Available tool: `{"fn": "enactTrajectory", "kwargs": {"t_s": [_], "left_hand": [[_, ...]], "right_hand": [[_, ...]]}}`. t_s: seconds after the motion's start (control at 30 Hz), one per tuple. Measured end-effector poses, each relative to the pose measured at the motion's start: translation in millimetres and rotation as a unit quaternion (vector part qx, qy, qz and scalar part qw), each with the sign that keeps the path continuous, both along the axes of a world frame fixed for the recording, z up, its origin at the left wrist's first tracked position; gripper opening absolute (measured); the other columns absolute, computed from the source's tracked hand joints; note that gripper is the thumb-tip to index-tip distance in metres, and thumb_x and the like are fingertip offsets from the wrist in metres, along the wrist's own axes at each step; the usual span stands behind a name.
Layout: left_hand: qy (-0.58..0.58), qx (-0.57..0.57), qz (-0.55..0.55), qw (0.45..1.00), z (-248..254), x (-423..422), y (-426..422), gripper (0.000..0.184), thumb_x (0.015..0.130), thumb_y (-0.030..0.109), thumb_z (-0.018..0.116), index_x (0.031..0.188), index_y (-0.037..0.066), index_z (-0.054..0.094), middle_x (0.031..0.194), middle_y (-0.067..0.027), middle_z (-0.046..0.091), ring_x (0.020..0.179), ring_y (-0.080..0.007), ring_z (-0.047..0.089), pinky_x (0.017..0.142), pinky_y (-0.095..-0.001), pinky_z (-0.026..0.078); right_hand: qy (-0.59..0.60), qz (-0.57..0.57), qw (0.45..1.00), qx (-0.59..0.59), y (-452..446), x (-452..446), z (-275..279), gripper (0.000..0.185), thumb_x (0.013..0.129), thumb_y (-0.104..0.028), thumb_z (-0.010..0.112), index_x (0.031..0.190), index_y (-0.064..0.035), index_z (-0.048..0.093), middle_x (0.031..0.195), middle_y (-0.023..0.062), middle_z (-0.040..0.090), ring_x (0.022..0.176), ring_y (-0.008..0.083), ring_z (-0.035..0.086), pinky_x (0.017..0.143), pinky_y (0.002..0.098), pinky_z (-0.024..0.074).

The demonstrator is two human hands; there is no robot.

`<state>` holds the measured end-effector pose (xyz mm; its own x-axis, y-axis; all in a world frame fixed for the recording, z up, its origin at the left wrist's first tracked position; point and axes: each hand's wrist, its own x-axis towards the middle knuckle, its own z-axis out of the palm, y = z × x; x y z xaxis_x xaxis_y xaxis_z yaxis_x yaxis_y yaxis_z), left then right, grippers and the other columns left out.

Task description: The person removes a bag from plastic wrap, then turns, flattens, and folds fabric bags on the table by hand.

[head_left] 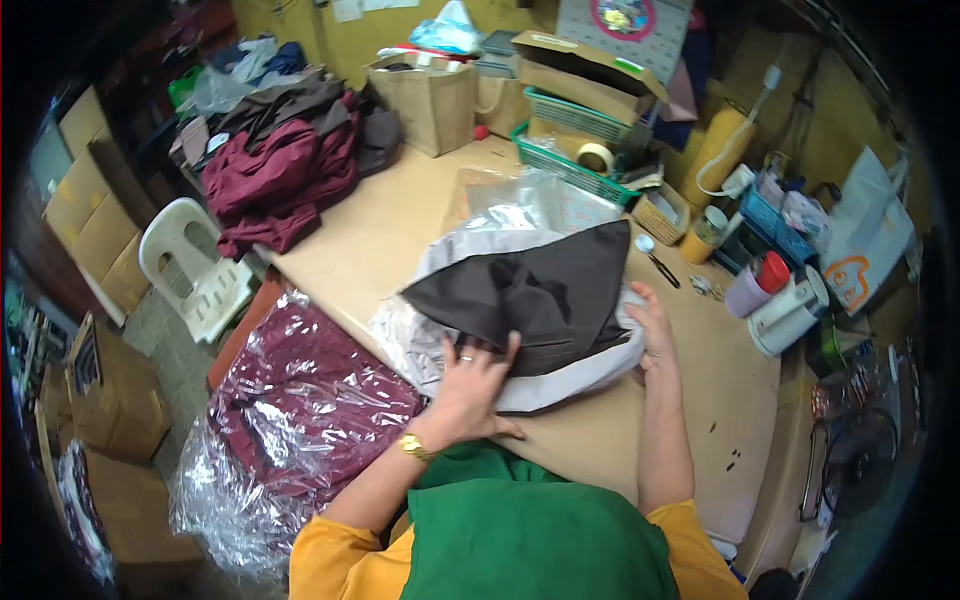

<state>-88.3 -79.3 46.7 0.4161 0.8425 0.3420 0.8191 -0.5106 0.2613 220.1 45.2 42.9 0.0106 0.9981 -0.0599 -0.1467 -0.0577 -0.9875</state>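
Observation:
A dark brown folded cloth (pixel 540 285), with what looks like a slit or seam near its front edge, lies on a pale grey-white cloth (pixel 600 375) on the table in front of me. My left hand (pixel 475 385) rests on the front left of both cloths, fingers spread and thumb out to the side. At the right end, my right hand (pixel 655 325) curls its fingers against the edge of the pale cloth and appears to grip it; part of those fingers is hard to make out. Clear plastic (pixel 545 205) lies just behind the cloths.
Left of the table are a plastic-wrapped maroon bundle (pixel 300 390) and a white chair (pixel 195 265). Maroon garments (pixel 280 180) are heaped at the back left. Green baskets (pixel 570 165), a magnifier-like tool (pixel 655 258) and a mauve cup (pixel 745 293) stand or lie along the right.

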Motion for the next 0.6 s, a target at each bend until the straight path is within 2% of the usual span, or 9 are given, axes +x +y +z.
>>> {"fn": "enactTrajectory", "kwargs": {"t_s": [0.07,0.1,0.2,0.27,0.33,0.4,0.47,0.53,0.6], "left_hand": [[0.018,-0.032,0.052,0.998,-30,11,5,0.128,0.055,0.053,0.087,0.155,0.002,0.025,0.137,-0.0260,0.044,0.134,-0.0488,0.036,0.111,-0.0719,0.016],[0.052,-0.022,0.054,0.997,-34,7,14,0.120,0.063,0.038,0.085,0.155,-0.001,0.019,0.141,-0.0252,0.041,0.135,-0.0432,0.038,0.112,-0.0602,0.027],[-0.212,-0.078,0.016,0.974,-23,-13,38,0.060,0.081,0.012,0.069,0.138,0.002,0.053,0.116,-0.0130,0.063,0.106,-0.0292,0.062,0.090,-0.0395,0.048],[-0.428,-0.268,0.020,0.863,29,-36,37,0.041,0.095,0.013,0.059,0.135,0.004,0.057,0.110,-0.0065,0.070,0.093,-0.0185,0.064,0.084,-0.0326,0.050],[-0.653,-0.249,-0.029,0.715,68,-67,17,0.035,0.102,0.019,0.052,0.131,0.002,0.060,0.119,-0.0030,0.070,0.099,-0.0116,0.061,0.087,-0.0262,0.048],[-0.744,-0.237,-0.006,0.624,107,-112,-15,0.037,0.102,0.021,0.055,0.132,-0.001,0.058,0.118,-0.0092,0.069,0.102,-0.0128,0.065,0.091,-0.0309,0.054],[-0.854,-0.210,-0.108,0.464,117,-151,-46,0.046,0.107,0.031,0.041,0.135,-0.004,0.053,0.126,-0.0207,0.063,0.111,-0.0292,0.066,0.101,-0.0441,0.053],[-0.879,-0.145,-0.162,0.425,123,-186,-80,0.050,0.108,0.032,0.033,0.138,-0.004,0.050,0.136,-0.0261,0.055,0.123,-0.0364,0.058,0.112,-0.0501,0.043],[-0.881,-0.095,-0.196,0.421,126,-201,-106,0.056,0.108,0.038,0.031,0.146,-0.003,0.040,0.146,-0.0242,0.046,0.132,-0.0343,0.051,0.116,-0.0495,0.036]], "right_hand": [[0.147,0.044,0.987,0.054,13,1,10,0.056,0.086,-0.010,0.065,0.138,-0.0052,0.047,0.130,0.0145,0.056,0.119,0.0219,0.057,0.102,0.0357,0.0460],[0.160,0.060,0.980,0.101,14,-2,23,0.052,0.089,-0.014,0.064,0.138,-0.0054,0.048,0.130,0.0135,0.056,0.119,0.0221,0.057,0.102,0.0359,0.0464],[0.290,0.067,0.940,0.167,-8,-43,88,0.046,0.097,-0.021,0.061,0.138,-0.0040,0.047,0.130,0.0137,0.056,0.122,0.0229,0.056,0.099,0.0345,0.0487],[0.265,0.173,0.929,0.194,-30,-72,133,0.027,0.098,-0.013,0.056,0.124,-0.0054,0.055,0.125,0.0114,0.058,0.115,0.0216,0.058,0.091,0.0292,0.0500],[0.145,0.139,0.950,0.241,-18,-71,117,0.024,0.099,-0.012,0.056,0.122,-0.0051,0.055,0.121,0.0108,0.059,0.110,0.0196,0.060,0.086,0.0277,0.0501],[0.024,0.095,0.951,0.294,0,-76,95,0.022,0.100,-0.011,0.056,0.121,-0.0049,0.055,0.118,0.0102,0.061,0.106,0.0176,0.062,0.082,0.0262,0.0501],[-0.024,0.173,0.946,0.273,18,-94,67,0.023,0.096,-0.007,0.061,0.119,-0.0052,0.056,0.113,0.0097,0.063,0.098,0.0146,0.064,0.078,0.0262,0.0496],[-0.117,0.222,0.951,0.179,19,-137,47,0.023,0.096,-0.010,0.063,0.118,-0.0042,0.057,0.109,0.0091,0.064,0.097,0.0160,0.065,0.081,0.0250,0.0495],[-0.138,0.371,0.905,0.156,-7,-203,46,0.049,0.093,-0.012,0.067,0.137,-0.0034,0.047,0.125,0.0131,0.059,0.111,0.0208,0.062,0.092,0.0287,0.0487]]}}
